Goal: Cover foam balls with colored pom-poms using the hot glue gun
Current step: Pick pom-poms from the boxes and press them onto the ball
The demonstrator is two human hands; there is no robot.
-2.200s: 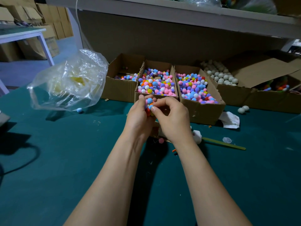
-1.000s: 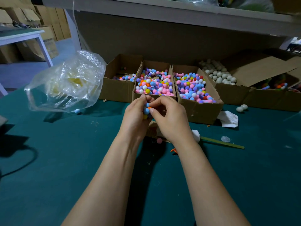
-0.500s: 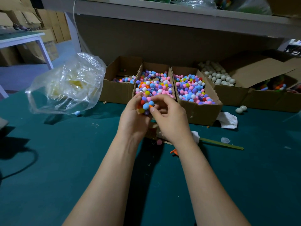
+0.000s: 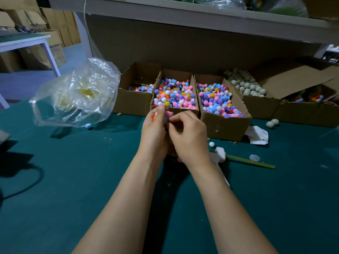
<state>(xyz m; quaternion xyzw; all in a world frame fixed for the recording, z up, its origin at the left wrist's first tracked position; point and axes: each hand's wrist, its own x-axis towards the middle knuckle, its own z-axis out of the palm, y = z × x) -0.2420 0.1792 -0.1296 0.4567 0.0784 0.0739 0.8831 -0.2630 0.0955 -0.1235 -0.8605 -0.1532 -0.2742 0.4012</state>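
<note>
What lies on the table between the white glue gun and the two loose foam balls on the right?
In the head view, a crumpled white paper lies between the glue gun and the loose foam balls.

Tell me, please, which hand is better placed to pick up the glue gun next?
Probably the right hand: the glue gun lies just beside its wrist, while the left hand grips the pom-pom ball.
</note>
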